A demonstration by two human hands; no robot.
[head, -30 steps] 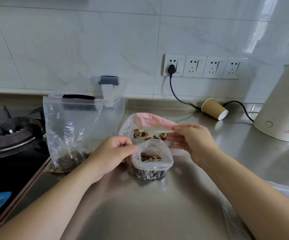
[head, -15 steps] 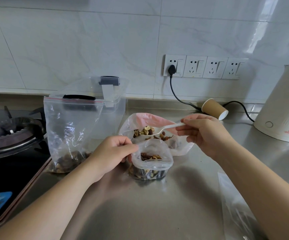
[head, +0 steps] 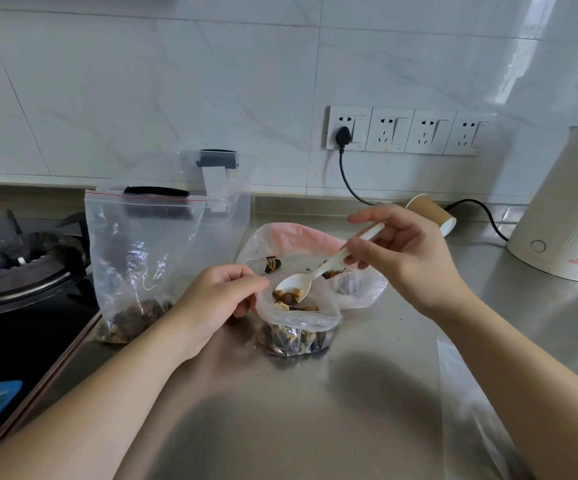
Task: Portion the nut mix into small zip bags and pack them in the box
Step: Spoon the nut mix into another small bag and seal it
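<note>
Your right hand [head: 405, 258] pinches the handle of a white plastic spoon [head: 318, 271] between the thumb and the fingers, and the handle points up and to the right. The spoon bowl is tipped down over the mouth of the small zip bag [head: 298, 323], and a few nuts lie just under it at the opening. Your left hand [head: 214, 303] holds the left edge of this bag, with thumb and fingers curled on the rim, so the mouth stays wide. The bag stands on the steel worktop [head: 280, 410] between your two hands, and its lower part is filled with the nut mix [head: 291, 337].

Just behind it lies a plastic bag with a pink part [head: 301, 237], open, with more nuts inside. To the left stands a larger zip bag [head: 138, 258] with a red line at the top and some nuts at the bottom. It leans against a clear plastic box [head: 225, 202] with black clips. Further left is a gas stove [head: 20, 258].

To the right a paper cup [head: 433, 213] lies on its side near the wall, and a white kettle [head: 568, 220] stands at the edge of the view. A black plug [head: 343, 136] sits in the first wall socket.
</note>
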